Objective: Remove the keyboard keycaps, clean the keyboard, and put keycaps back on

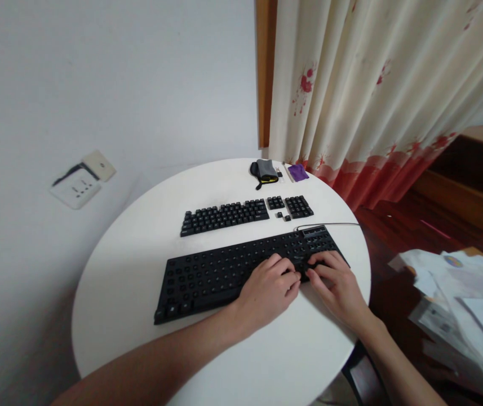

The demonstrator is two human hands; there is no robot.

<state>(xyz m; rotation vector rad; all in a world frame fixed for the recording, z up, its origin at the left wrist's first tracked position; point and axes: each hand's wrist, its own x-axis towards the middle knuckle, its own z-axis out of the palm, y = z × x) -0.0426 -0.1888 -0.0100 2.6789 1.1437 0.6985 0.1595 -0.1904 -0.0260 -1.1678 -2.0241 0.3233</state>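
Computer keyboard [220, 270]: long axis rises rightward across lower centre. Left hand [269, 285] and right hand [339, 286] touch it; fingers' closure indeterminable.

Round white table [114, 265]: passage afforded along its left side and by a narrow strip between the long black keyboard [209, 273] and the grouped small black keycaps [230, 215]. Strip's right end crossed by a thin dark cable [334, 224]. Keyboard's near right part obstructed by the bare left hand [269, 285] and bare right hand [337, 285]. Far edge partly occupied by a grey-and-black pouch [266, 168] and purple cloth [298, 172].
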